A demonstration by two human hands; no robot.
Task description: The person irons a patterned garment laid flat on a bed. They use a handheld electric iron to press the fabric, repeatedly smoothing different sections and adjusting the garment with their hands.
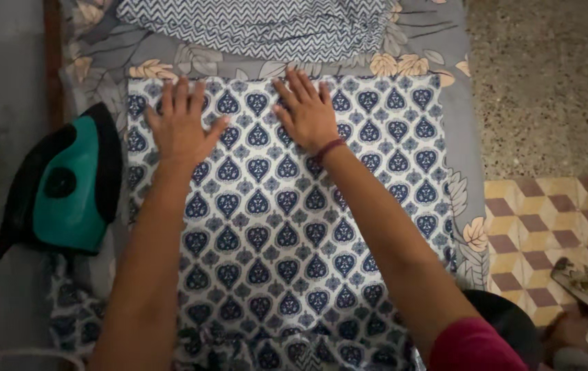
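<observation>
Both forearms reach over the printed cloth (287, 227), left hand (183, 127) and right hand (308, 113) pressed flat, fingers spread, gripping nothing, smoothing it; the iron (67, 185) stands beside, seemingly due next.

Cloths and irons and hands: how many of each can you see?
Patterned cloths: 2 (teardrop cloth, zigzag cloth)
Iron: 1
Hands: 2 (left hand, right hand), both flat on the teardrop cloth
Total: 5

**Count of things in view**

Two hands, left (183, 127) and right (310, 113), flat on one patterned cloth (273, 233). One zigzag cloth (253, 27) far. One iron (67, 182) left. One floral sheet (455, 103). One mat (541, 220) right.
</observation>
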